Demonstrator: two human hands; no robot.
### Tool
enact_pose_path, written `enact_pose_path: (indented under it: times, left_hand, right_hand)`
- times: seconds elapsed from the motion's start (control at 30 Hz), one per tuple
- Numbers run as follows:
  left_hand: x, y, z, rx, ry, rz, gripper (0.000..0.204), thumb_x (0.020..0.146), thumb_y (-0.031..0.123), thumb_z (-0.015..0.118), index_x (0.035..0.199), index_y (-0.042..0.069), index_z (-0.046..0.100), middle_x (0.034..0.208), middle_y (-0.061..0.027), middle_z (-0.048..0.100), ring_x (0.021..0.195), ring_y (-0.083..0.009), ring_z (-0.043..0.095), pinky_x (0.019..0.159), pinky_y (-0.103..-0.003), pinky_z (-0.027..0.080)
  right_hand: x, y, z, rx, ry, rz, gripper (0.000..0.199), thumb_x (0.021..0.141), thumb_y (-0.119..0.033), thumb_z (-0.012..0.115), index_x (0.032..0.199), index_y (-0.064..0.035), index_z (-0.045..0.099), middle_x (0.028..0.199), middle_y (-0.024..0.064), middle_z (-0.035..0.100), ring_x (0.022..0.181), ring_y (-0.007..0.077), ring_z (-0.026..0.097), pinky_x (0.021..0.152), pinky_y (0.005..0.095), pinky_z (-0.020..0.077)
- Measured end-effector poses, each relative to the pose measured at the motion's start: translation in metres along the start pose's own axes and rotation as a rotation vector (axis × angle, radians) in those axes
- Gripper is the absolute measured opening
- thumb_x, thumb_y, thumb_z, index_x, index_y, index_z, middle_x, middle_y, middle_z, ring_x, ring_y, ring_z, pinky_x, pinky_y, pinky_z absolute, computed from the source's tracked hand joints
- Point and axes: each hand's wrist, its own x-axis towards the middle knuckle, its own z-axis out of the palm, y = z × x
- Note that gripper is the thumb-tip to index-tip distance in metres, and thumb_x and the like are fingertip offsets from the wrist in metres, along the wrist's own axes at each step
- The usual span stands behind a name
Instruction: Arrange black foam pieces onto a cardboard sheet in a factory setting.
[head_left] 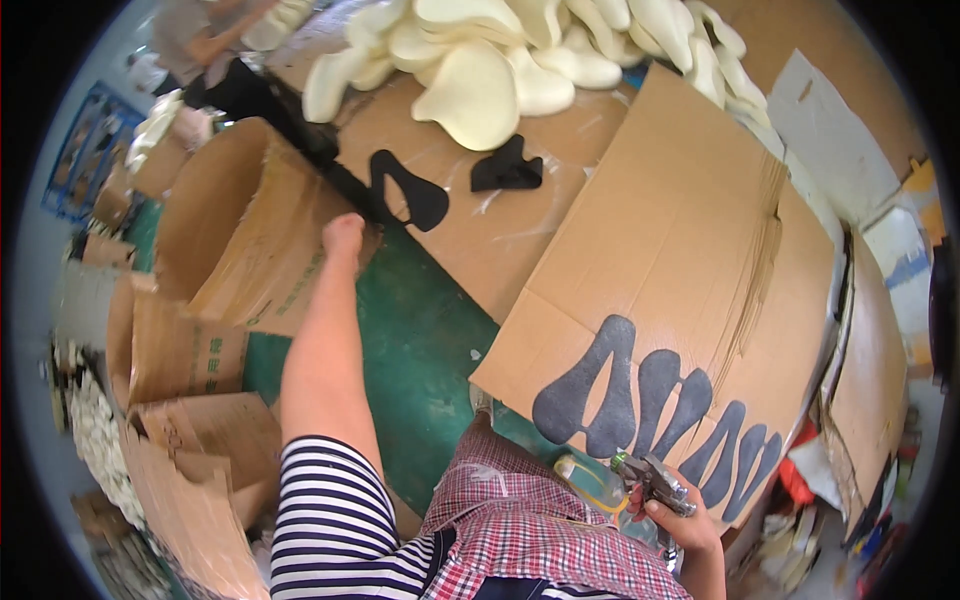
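Note:
My right hand is wrapped round a metal spray gun with a green fitting, low at the right, near a yellow hose loop. Beside it, dark grey insole-shaped cutouts lie in a row on a large cardboard sheet. My left arm reaches forward; its hand looks closed at the edge of an open carton, its fingers mostly hidden. Ahead of that hand, a black looped cutout and a crumpled black piece rest on a cardboard-covered table.
Cream foam pads are heaped at the far side of the table. More cartons stand at my left. A white board leans at the right. A person handles pale pads at the far left. Green floor shows between the cartons and table.

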Motion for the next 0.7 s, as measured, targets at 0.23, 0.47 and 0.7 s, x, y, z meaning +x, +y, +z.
enact_pose_path:
  times: [0.23, 0.47, 0.7]
  left_hand:
    - [0.202, 0.019, 0.043, 0.481, -0.1, 0.183, 0.046, 0.081, 0.03, 0.064, 0.122, 0.009, 0.061, 0.122, -0.0152, 0.062, 0.115, -0.0284, 0.057, 0.096, -0.039, 0.045]
    - [0.196, 0.017, 0.102, 0.87, -0.201, 0.307, 0.044, 0.079, 0.024, 0.069, 0.119, 0.007, 0.058, 0.115, -0.0174, 0.062, 0.109, -0.0345, 0.058, 0.09, -0.041, 0.046]
    - [0.08, 0.075, 0.066, 0.365, -0.442, 0.067, 0.015, 0.077, 0.012, 0.067, 0.089, 0.007, 0.059, 0.085, -0.0062, 0.065, 0.071, -0.02, 0.061, 0.058, -0.032, 0.046]
  right_hand:
    - [0.063, -0.031, 0.07, -0.216, -0.063, -0.052, 0.052, 0.087, -0.011, 0.067, 0.134, -0.0031, 0.046, 0.112, 0.0083, 0.061, 0.101, 0.0154, 0.057, 0.088, 0.0293, 0.0455]
    - [0.094, -0.037, 0.108, -0.359, 0.019, -0.033, 0.056, 0.085, -0.015, 0.069, 0.135, -0.0057, 0.046, 0.118, 0.0147, 0.061, 0.105, 0.0231, 0.06, 0.088, 0.0323, 0.0465]
    - [0.08, -0.024, 0.115, -0.407, 0.059, -0.162, 0.059, 0.083, -0.016, 0.071, 0.135, -0.0066, 0.045, 0.113, 0.0166, 0.063, 0.101, 0.0288, 0.064, 0.085, 0.0349, 0.0491]
